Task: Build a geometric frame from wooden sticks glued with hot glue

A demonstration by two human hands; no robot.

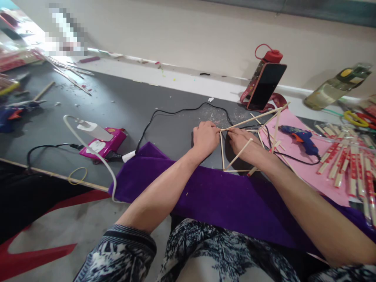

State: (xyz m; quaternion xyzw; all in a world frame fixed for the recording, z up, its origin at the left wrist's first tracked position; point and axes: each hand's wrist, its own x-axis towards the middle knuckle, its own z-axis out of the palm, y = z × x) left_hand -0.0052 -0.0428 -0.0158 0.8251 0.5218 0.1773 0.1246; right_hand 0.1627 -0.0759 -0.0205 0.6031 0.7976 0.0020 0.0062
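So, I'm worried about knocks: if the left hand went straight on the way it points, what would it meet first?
The stick frame, whose corner the left hand touches. Beyond, probably the cord, then the phone; depth is unclear.

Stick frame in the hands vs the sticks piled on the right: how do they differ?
The stick frame is bare sticks joined into an open shape; the piled sticks lie loose in red-and-white wrappers. The left hand and right hand grip the stick frame at the edge of the purple cloth; the piled sticks lie untouched at the pink sheet. Both are thin, pale sticks.
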